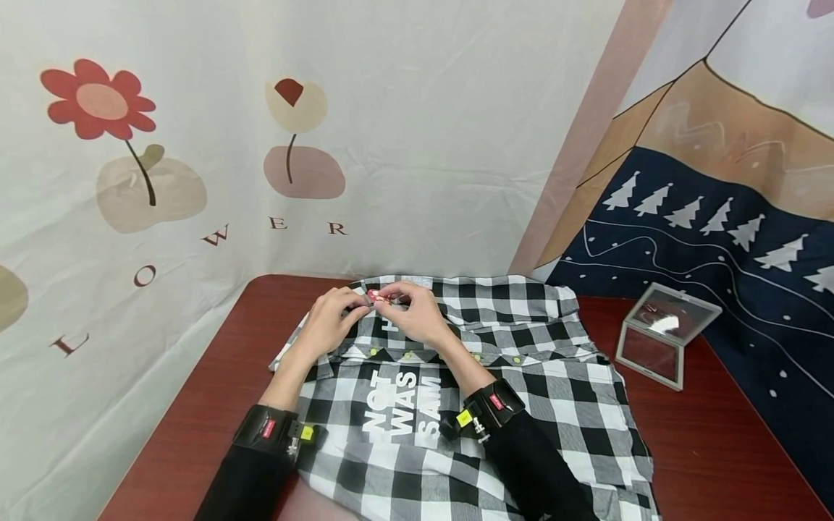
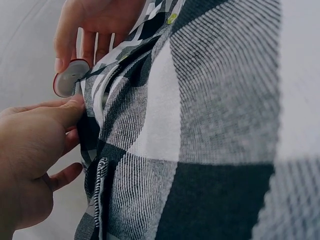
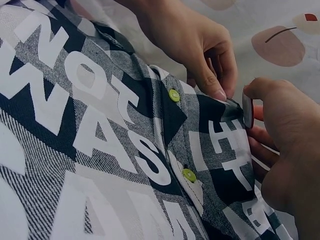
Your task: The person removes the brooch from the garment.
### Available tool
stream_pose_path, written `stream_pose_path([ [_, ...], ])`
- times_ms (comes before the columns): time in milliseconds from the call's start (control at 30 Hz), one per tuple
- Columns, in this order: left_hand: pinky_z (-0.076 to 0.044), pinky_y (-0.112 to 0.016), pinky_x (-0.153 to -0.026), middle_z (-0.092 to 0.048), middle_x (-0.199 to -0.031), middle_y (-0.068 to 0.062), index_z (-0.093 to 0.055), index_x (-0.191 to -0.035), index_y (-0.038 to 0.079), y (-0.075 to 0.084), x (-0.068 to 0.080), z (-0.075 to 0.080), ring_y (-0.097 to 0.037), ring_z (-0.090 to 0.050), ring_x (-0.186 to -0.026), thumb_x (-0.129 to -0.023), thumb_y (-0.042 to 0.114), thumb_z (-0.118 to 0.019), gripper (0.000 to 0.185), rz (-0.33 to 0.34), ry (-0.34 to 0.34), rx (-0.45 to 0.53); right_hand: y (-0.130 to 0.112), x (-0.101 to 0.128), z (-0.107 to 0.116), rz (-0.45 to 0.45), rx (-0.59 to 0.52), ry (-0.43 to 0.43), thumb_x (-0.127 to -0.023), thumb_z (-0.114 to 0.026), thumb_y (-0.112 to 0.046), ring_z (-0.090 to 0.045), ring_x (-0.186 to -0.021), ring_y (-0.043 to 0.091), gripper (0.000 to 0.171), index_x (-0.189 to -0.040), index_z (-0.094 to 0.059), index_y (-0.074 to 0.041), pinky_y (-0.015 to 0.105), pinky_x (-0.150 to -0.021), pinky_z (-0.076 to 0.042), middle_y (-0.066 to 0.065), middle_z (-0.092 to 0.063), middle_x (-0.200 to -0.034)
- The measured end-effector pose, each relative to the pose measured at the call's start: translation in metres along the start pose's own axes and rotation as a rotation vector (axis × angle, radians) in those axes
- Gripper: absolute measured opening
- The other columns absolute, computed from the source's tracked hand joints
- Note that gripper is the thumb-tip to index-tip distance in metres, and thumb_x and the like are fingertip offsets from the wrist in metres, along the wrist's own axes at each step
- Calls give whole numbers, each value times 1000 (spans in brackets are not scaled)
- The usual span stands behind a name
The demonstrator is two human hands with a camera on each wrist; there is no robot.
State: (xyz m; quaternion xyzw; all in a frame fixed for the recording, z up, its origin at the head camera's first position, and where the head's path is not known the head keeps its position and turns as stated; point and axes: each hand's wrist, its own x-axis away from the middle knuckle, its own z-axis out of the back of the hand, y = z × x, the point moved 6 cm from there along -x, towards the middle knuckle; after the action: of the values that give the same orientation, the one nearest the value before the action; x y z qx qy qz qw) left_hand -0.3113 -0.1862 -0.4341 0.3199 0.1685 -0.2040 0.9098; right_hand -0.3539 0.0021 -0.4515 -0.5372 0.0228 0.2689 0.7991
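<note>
A black-and-white plaid shirt [image 1: 554, 391] with white lettering and yellow-green buttons [image 3: 189, 175] lies spread on the table. Near its far edge, my right hand [image 1: 417, 315] holds a round pin badge [image 2: 64, 84] between thumb and fingers. The badge has a red rim and a pale back, which faces the left wrist camera. My left hand [image 1: 329, 322] pinches the shirt's edge right beside the badge, thumb and forefinger together. Whether the badge's pin passes through the cloth cannot be made out; the fingers partly hide it.
An open square case [image 1: 651, 376] with clear panels and a pale frame lies right of the shirt on the reddish-brown table [image 1: 215, 405]. Behind the table hang a pale printed cloth [image 1: 423, 145] and a dark blue one with white trees [image 1: 691, 239].
</note>
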Motion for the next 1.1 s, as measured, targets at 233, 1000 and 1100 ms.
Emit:
stream_pose_path([
  [233,-57,-49,-86,-81,-110,-13,-85,-107,5,1,0,2,-32,-71,-102,-105,12,-81,8,-8,-5,-25,0,0,1,0,31,9,-104,-83,-33,-75,-116,27,23,-121,-84,-18,51,-104,-63,5,-81,-126],
  [1000,-57,-55,-87,-82,-108,-13,-87,-110,6,-7,4,6,-35,-72,-100,-104,13,-82,11,-33,-13,-200,4,0,8,-41,24,67,-106,-78,-34,-76,-108,21,20,-119,-85,-20,44,-100,-63,1,-82,-117],
  [1100,-57,-54,-85,-82,-107,-12,-87,-108,6,-8,5,5,-35,-72,-98,-103,13,-83,10,-34,-14,-220,3,0,10,-36,20,86,-105,-78,-32,-76,-108,22,19,-117,-85,-19,42,-100,-62,2,-83,-119],
])
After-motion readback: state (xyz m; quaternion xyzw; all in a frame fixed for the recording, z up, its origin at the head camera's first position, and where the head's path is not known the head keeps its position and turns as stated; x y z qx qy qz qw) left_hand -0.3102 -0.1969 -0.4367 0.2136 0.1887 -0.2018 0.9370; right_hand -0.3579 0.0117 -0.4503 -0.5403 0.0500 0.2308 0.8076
